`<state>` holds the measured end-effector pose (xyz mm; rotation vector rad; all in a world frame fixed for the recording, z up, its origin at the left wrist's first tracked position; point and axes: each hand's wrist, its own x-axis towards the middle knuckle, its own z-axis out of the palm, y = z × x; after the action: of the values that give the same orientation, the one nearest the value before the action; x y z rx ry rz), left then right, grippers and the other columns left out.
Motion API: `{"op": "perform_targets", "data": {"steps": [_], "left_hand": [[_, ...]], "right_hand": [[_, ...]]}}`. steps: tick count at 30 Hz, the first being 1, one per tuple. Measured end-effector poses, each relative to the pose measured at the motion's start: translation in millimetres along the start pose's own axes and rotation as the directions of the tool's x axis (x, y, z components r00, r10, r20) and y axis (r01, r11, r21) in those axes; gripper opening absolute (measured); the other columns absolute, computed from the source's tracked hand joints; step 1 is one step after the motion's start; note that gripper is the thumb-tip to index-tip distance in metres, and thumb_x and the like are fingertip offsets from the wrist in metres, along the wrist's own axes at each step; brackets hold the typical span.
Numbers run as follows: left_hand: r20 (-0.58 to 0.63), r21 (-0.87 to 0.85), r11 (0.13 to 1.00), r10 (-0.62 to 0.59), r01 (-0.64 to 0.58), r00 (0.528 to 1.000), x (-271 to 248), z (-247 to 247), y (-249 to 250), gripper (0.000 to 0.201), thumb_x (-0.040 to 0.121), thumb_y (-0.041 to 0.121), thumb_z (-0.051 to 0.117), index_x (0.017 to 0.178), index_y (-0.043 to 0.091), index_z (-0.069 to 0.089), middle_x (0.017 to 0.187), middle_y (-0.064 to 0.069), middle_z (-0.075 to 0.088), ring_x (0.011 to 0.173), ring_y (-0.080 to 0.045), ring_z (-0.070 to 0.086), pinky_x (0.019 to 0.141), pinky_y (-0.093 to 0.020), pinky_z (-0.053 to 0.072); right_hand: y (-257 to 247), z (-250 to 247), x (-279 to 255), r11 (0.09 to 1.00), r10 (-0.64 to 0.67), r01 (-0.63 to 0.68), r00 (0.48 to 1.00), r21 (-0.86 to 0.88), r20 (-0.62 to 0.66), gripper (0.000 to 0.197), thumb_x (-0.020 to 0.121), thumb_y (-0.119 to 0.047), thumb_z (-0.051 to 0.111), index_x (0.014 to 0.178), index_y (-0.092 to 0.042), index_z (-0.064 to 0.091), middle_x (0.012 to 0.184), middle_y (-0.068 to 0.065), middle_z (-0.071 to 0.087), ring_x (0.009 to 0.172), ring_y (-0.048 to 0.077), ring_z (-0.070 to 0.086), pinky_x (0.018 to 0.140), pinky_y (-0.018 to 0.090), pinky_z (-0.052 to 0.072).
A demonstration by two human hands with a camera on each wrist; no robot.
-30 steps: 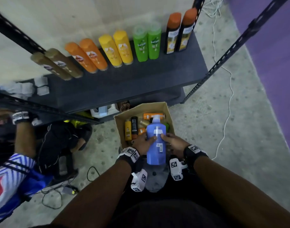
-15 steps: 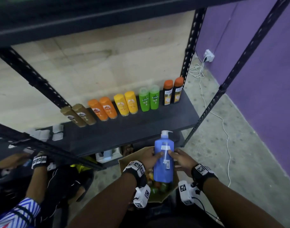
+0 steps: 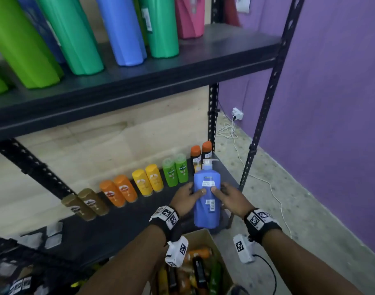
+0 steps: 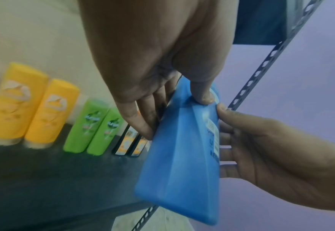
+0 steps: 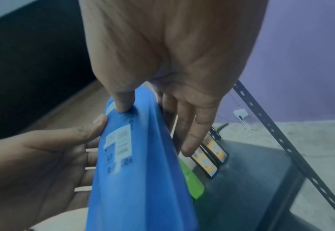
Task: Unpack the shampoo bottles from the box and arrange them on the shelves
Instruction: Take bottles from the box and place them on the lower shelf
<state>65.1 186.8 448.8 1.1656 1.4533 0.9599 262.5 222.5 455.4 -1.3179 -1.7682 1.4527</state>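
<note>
Holding the blue pump bottle (image 3: 206, 201) above the box (image 3: 200, 236), both hands' grips, left hand (image 3: 185, 199) and right hand (image 3: 230, 198), are clasping its sides, risking knocking the orange-capped bottles (image 3: 200, 155) behind it.

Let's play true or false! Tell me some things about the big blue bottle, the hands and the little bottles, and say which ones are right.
1. Both hands hold the blue pump bottle. True: the left hand and the right hand grip its sides.
2. The blue pump bottle lies inside the box. False: it is held up above the box, in front of the lower shelf.
3. Two yellow bottles stand on the lower shelf. True.
4. The green small bottles stand left of the yellow ones. False: they stand to the right.
5. The box is empty. False: bottles are in it.
</note>
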Motion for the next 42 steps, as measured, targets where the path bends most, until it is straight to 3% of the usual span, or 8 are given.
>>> {"op": "perform_targets", "data": {"steps": [4,8,12,16,21,32,36,42], "left_hand": [[0.001,0.055,0.987,0.153,-0.153,0.988,12,-2,48,0.03,0.1,0.024,0.068,0.128,0.02,0.064,0.125,0.0,0.073,0.112,-0.015,0.071,0.102,-0.043,0.055],[0.006,0.076,0.957,0.28,-0.28,0.96,13,-7,105,0.041,0.091,0.033,0.072,0.128,0.019,0.065,0.125,-0.004,0.073,0.113,-0.021,0.07,0.102,-0.047,0.055],[0.027,0.119,0.917,0.379,-0.38,0.925,11,-13,158,0.046,0.091,0.039,0.071,0.134,0.025,0.063,0.123,0.006,0.074,0.11,-0.013,0.071,0.101,-0.045,0.056],[0.03,0.111,0.864,0.491,-0.491,0.871,6,-12,208,0.042,0.093,0.041,0.069,0.133,0.032,0.062,0.122,0.011,0.073,0.109,-0.011,0.071,0.1,-0.044,0.056],[0.047,0.111,0.773,0.624,-0.625,0.78,-6,-12,266,0.036,0.094,0.041,0.069,0.127,0.051,0.059,0.122,0.019,0.072,0.11,-0.002,0.069,0.095,-0.032,0.057],[0.015,0.083,0.634,0.771,-0.769,0.637,-5,-27,356,0.047,0.095,0.029,0.071,0.14,0.027,0.059,0.129,0.011,0.071,0.118,-0.009,0.068,0.104,-0.045,0.054],[-0.034,0.029,0.585,0.811,-0.811,0.584,-5,-36,381,0.048,0.096,0.028,0.069,0.142,0.02,0.058,0.13,0.008,0.071,0.12,-0.01,0.067,0.105,-0.039,0.054],[-0.066,-0.006,0.52,0.852,-0.854,0.519,-6,-53,410,0.043,0.098,0.024,0.067,0.14,0.025,0.059,0.128,0.009,0.072,0.12,-0.012,0.068,0.101,-0.03,0.054]], "right_hand": [[-31,-21,7,0.993,-0.104,0.095,0.984,-0.068,-0.148,0.038,0.101,-0.048,0.058,0.131,-0.024,0.053,0.122,-0.003,0.069,0.101,0.003,0.069,0.081,0.028,0.059],[-70,-45,5,0.979,-0.197,0.18,0.958,-0.094,-0.21,0.048,0.098,-0.056,0.054,0.135,-0.025,0.049,0.129,-0.005,0.065,0.102,0.015,0.071,0.088,0.048,0.059],[-111,-75,0,0.935,-0.35,0.322,0.905,-0.15,-0.24,0.049,0.093,-0.066,0.053,0.13,-0.035,0.049,0.132,-0.016,0.063,0.097,0.004,0.071,0.081,0.036,0.058],[-151,-98,-8,0.888,-0.458,0.44,0.825,-0.133,-0.33,0.03,0.091,-0.068,0.054,0.117,-0.054,0.051,0.122,-0.028,0.064,0.101,0.003,0.069,0.085,0.041,0.06],[-192,-117,-18,0.822,-0.544,0.561,0.729,-0.091,-0.417,0.045,0.09,-0.073,0.055,0.125,-0.044,0.054,0.128,-0.02,0.065,0.108,0.007,0.069,0.089,0.042,0.059],[-279,-154,-17,0.695,-0.676,0.708,0.582,-0.129,-0.452,0.05,0.094,-0.064,0.058,0.136,-0.037,0.054,0.134,-0.014,0.065,0.115,0.013,0.068,0.098,0.052,0.055],[-315,-161,-14,0.653,-0.712,0.74,0.526,-0.161,-0.465,0.053,0.091,-0.07,0.059,0.133,-0.038,0.054,0.132,-0.014,0.066,0.113,0.012,0.069,0.094,0.051,0.057],[-359,-153,-11,0.563,-0.769,0.805,0.428,-0.186,-0.475,0.044,0.099,-0.052,0.057,0.138,-0.033,0.053,0.129,-0.019,0.066,0.112,0.005,0.067,0.089,0.024,0.057]]}}
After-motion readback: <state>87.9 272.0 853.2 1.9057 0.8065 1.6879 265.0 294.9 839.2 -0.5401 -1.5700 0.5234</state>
